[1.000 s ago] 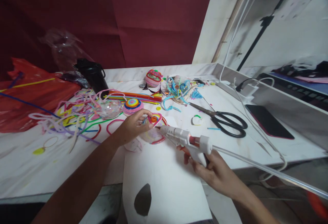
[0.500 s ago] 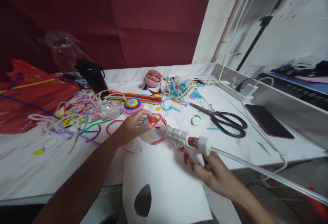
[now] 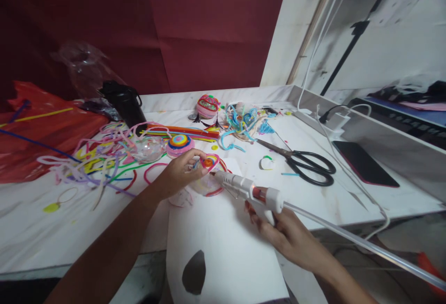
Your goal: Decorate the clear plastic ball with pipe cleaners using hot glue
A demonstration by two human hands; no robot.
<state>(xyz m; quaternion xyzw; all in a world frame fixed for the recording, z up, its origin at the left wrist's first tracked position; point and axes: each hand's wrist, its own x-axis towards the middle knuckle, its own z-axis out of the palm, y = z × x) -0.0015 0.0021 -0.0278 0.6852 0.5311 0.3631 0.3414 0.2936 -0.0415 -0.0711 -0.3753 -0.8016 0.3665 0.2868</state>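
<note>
Between the fingers of my left hand point(image 3: 186, 170) is a coil of pipe cleaner point(image 3: 210, 162) with an orange centre and a pink outer ring. My right hand point(image 3: 284, 229) is wrapped round the handle of a white hot glue gun point(image 3: 240, 184). Its nozzle points left and lies close by the coil's lower right edge; whether they touch I cannot tell. A long clear glue stick point(image 3: 351, 236) runs out of the gun's back. Under the coil sits a clear plastic dome point(image 3: 205, 185) edged with pink and red, partly hidden by my left hand.
White paper point(image 3: 223, 239) with a dark hole hangs over the table's front edge. Black-handled scissors point(image 3: 299, 160) and a phone point(image 3: 365, 164) lie right. Loose pipe cleaners point(image 3: 101, 160), a rainbow-topped ball point(image 3: 180, 145) and a black bottle point(image 3: 123, 102) are left. A cable point(image 3: 348, 176) trails down the right side.
The glue gun's back end has shifted slightly left and down, with its nozzle staying by the coil. My left hand and the coil have hardly moved.
</note>
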